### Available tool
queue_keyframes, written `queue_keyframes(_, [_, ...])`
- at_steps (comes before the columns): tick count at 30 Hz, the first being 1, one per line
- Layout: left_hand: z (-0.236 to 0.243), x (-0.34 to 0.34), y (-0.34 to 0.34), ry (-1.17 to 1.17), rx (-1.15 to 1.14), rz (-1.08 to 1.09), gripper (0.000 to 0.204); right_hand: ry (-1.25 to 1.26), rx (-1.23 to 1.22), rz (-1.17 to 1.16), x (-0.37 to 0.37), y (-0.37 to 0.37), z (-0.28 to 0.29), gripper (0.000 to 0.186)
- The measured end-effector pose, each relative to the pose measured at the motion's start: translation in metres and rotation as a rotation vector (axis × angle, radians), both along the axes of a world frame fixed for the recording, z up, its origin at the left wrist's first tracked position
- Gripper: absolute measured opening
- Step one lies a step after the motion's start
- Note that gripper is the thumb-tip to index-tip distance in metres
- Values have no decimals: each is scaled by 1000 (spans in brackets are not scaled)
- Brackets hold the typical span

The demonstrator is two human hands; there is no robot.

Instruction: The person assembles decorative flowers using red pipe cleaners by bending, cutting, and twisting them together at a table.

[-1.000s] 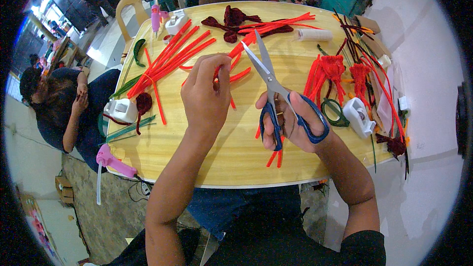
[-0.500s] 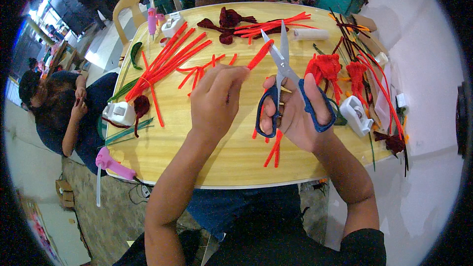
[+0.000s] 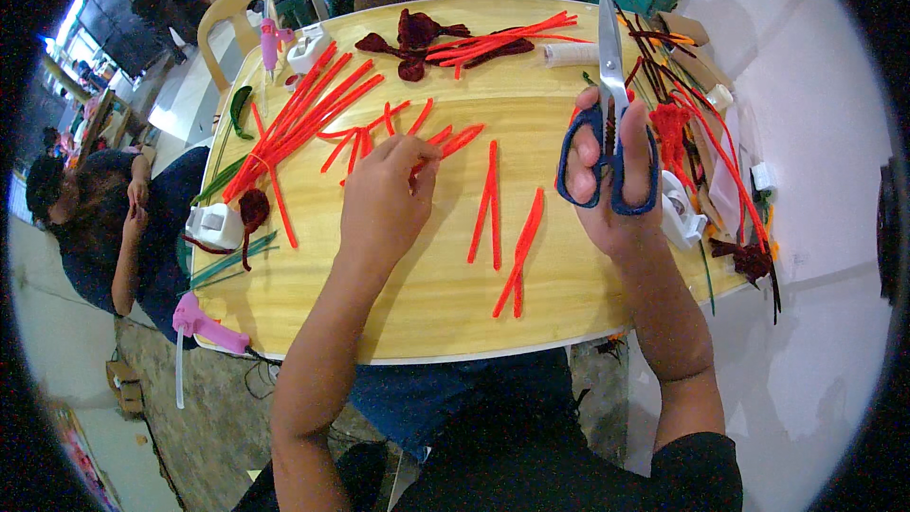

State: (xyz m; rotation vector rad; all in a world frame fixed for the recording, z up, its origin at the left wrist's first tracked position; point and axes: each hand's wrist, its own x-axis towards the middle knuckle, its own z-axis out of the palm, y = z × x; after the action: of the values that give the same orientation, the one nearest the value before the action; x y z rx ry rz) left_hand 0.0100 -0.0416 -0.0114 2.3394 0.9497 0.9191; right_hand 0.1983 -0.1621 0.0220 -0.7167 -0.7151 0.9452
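Observation:
My left hand point(image 3: 387, 197) is closed in a pinch over the middle of the table. From its fingertips a folded red pipe cleaner point(image 3: 463, 139) sticks out to the right, low over the tabletop. My right hand point(image 3: 611, 218) grips scissors point(image 3: 612, 57) by their dark blue loops, with the blades together and pointing away from me. Two bent red pipe cleaners lie between my hands: a narrow V-shaped one point(image 3: 486, 209) and a crossed, looped one point(image 3: 520, 251). Short red pieces point(image 3: 363, 144) lie just beyond my left hand, some of them partly hidden by it.
Long red pipe cleaners point(image 3: 308, 123) are bundled at the left. Tape dispensers point(image 3: 214, 226) and a pink glue gun point(image 3: 213, 327) sit near the left edge. Dark red fuzzy shapes point(image 3: 417, 33) lie at the back. Red fuzzy flowers point(image 3: 671, 133) and dark stems crowd the right. Other people sit around.
My left hand has moved down and left with the folded pipe cleaner. My right hand has swung right with the scissors, whose blades have closed. The view has shifted slightly.

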Motion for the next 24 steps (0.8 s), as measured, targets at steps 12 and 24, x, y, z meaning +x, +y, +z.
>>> queue_keyframes(12, [-4, 24, -37, 390, 340, -46, 27, -139, -105, -6, -12, 1, 2, 55])
queue_keyframes(24, [6, 4, 3, -336, -201, 17, 14, -27, -139, 610, -23, -3, -14, 60])
